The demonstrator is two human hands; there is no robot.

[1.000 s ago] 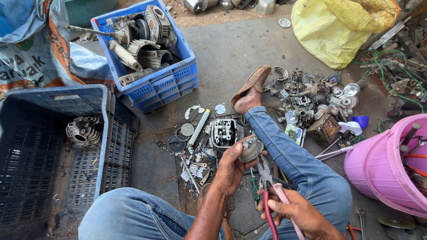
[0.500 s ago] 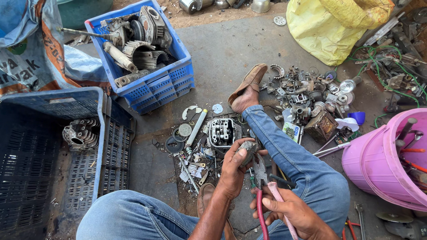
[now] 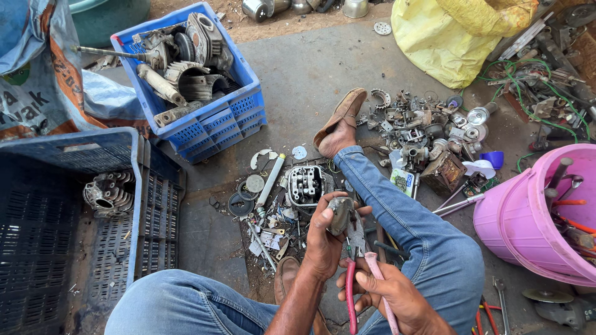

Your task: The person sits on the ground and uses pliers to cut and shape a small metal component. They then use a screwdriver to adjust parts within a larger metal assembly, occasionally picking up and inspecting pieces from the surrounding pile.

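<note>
Two clenched grips: left hand (image 3: 323, 239) on metal part (image 3: 339, 214), right hand (image 3: 388, 291) on pliers (image 3: 366, 285)

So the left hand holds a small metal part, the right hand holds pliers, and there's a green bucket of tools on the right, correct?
Not quite: the head view shows the bucket is pink, not green. The left hand does hold the metal part, and the right hand the pliers.

Soft, even daylight fills the scene, with no hard glare. Shadows are weak and lie close under the parts. The picture is mostly sharp; the far corners look a little stretched, perhaps from a wide lens.
</note>
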